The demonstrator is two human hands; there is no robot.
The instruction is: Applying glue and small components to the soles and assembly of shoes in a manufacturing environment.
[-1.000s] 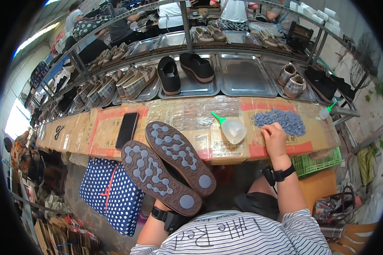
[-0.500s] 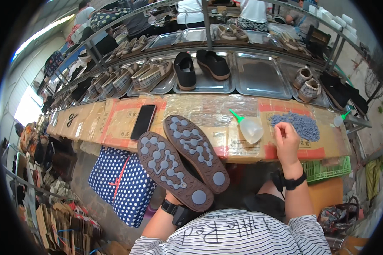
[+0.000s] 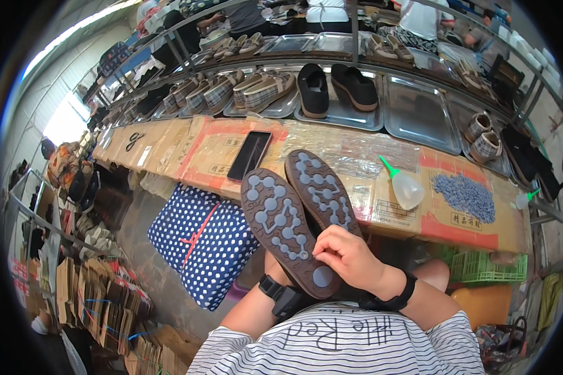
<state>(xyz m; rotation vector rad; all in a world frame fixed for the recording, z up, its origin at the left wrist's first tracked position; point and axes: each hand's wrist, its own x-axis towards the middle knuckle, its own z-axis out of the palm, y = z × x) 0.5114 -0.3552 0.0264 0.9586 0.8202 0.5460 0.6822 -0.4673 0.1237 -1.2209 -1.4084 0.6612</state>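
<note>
Watching from my remote feed: large dark lettering point(image 3: 333, 337) across the striped shirt point(image 3: 356, 359). Boxed characters point(image 3: 466, 220), a print block point(image 3: 395, 210) and a looped black mark point(image 3: 132, 141) on the cardboard-topped table point(image 3: 338, 139). Finer print: illegible to me.

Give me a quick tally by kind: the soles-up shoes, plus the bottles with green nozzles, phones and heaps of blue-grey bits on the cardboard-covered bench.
Soles-up shoes: 2
Bottles with green nozzles: 2
Phone: 1
Heap of blue-grey bits: 1
Total: 6
</note>
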